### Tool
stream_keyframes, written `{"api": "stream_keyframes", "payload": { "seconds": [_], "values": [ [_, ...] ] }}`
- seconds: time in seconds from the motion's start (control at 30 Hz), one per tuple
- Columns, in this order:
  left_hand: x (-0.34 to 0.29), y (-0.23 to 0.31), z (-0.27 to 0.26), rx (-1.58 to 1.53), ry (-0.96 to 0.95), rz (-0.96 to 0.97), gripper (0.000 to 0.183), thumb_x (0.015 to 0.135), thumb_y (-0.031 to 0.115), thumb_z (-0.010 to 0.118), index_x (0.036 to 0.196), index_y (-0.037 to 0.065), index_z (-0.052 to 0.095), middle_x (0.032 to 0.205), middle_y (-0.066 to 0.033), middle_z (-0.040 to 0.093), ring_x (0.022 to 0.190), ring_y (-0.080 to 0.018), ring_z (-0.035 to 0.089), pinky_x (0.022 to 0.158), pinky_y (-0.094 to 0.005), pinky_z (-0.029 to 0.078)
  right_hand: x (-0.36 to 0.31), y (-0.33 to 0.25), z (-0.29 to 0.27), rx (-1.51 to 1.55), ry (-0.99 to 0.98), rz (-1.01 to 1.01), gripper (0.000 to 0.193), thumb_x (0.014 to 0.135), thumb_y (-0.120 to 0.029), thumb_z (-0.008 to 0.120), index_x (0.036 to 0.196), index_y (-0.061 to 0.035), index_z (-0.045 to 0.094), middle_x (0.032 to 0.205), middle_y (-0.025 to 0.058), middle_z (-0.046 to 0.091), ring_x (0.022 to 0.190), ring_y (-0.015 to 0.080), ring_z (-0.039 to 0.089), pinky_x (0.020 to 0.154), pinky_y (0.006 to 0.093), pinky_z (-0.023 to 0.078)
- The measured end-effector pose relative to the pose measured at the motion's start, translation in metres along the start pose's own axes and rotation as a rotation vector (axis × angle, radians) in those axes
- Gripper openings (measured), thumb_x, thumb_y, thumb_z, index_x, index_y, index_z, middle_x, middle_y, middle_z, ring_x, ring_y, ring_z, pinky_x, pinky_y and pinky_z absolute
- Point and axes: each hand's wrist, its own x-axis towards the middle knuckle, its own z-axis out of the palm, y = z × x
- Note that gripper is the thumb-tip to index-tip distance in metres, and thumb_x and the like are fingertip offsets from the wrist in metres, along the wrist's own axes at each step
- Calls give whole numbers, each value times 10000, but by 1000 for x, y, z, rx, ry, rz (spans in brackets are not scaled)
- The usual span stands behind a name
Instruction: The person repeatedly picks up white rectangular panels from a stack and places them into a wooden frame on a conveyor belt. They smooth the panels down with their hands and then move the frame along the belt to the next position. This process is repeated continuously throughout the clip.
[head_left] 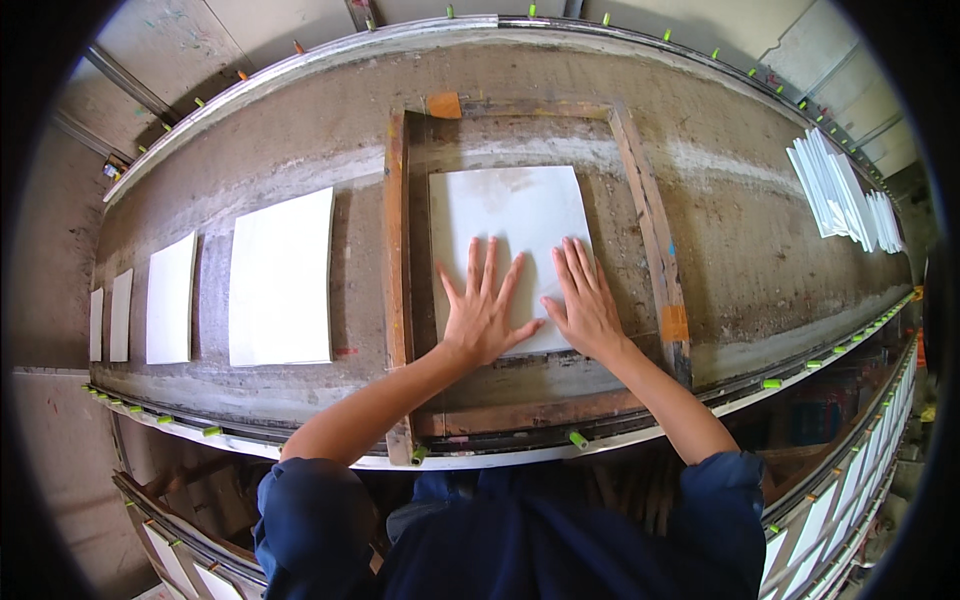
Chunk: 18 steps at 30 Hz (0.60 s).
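Note:
A white sheet [515,205] lies on the long brown table [740,270], inside a worn wooden frame [648,215]. A faint greyish smudge shows near the sheet's far edge. My left hand [483,315] rests flat on its near left part with fingers spread, thumb pointing right. On the near right part lies my right hand [588,308], also flat, its fingers closer together and its thumb out toward the left one. Neither hand holds anything. Orange tape [444,105] sits at the frame's far left corner, and another orange piece [675,323] on its right bar.
To the left, several white sheets [281,278] lie in a row along the table. Overlapping stacks of white sheets [832,188] are at the far right. Rails with small green pegs [578,439] edge the table. Another table with white sheets [820,515] stands behind me.

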Motion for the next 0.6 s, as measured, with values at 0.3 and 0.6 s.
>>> {"api": "stream_keyframes", "payload": {
  "seconds": [0.3,0.6],
  "values": [
    [-8,-6,10,5,98,-1,883,791,718,393,1459,173,203,1500,-219,104,1393,-399,20,934,-777,71,1,-3,0,-77,50,-46,640,904,-374,478,1396,-11,289,1460,191,256,1384,320,174,1100,514,165],
    [-50,-85,-28,-294,370,-431,828,784,191,651,1442,75,161,1416,-284,267,1342,-410,215,1057,-536,235,-28,57,-82,-164,31,598,777,797,-220,675,1387,40,242,1204,248,433,1154,381,415,942,447,387]
  ]
}}
